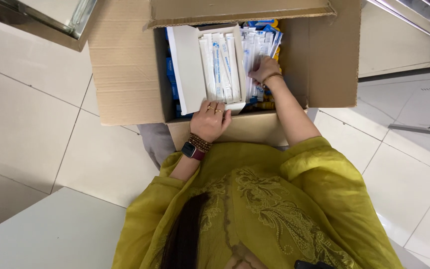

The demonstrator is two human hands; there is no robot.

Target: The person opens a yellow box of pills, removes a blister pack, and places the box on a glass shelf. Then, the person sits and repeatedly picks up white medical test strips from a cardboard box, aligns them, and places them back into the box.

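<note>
A large brown cardboard carton (125,74) stands open on the floor in front of me, its flaps spread out. Inside it, a small white box (187,69) lies open, holding several long white paper-wrapped packets (220,65). My left hand (210,121), wearing rings, a beaded bracelet and a watch, grips the near edge of this white box. My right hand (265,69), with a thin bangle, reaches deeper into the carton and closes on more white packets (255,47) to the right of the white box. Blue and yellow packages show underneath.
Pale floor tiles (26,124) surround the carton. A white flat surface (51,234) lies at the lower left. A metal-framed glass cabinet (51,17) stands at the upper left and another glass edge (414,17) at the upper right.
</note>
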